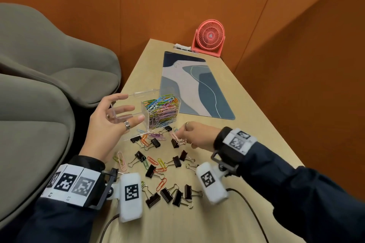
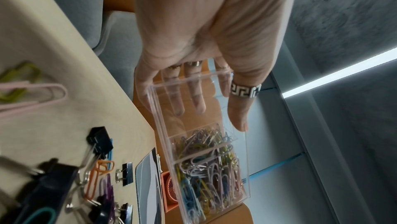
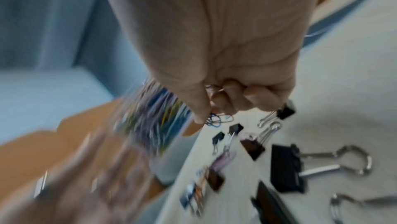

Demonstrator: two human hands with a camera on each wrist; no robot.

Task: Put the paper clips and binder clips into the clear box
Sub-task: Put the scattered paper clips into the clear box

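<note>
A: Clear plastic, that box (image 1: pixel 161 111). It stands tilted at the table's (image 1: pixel 246 124) left edge, one part packed with coloured paper clips (image 1: pixel 162 108), the other part bare. Its lid (image 1: pixel 145 92) juts out at the far side.

B: And the left hand (image 1: pixel 110 116)?

A: It holds the box by the bare end, fingers nearly straight behind the far wall, thumb (image 2: pixel 238 108) laid along the near one. A patterned ring (image 2: pixel 246 90) sits on the thumb. Through the plastic the fingers look washed out in the left wrist view.

B: The right hand (image 1: pixel 194 135)?

A: Curled tight, low over the table just right of the box. The right wrist view shows thumb and fingers pinching a few dark blue paper clips (image 3: pixel 219 119). What else lies inside the fist I cannot tell; that view is smeared, and the box is only streaks of colour there.

B: What is left on the table?

A: Black binder clips (image 1: pixel 153 199) and loose paper clips (image 1: pixel 122 159) scattered near the person, between the two wrists. Some are hidden under the white wrist cameras (image 1: pixel 131 196). Farther off lie a blue patterned mat (image 1: pixel 195 85) and a pink fan (image 1: pixel 210 38). Grey cushions (image 1: pixel 39 65) fill the left.
</note>
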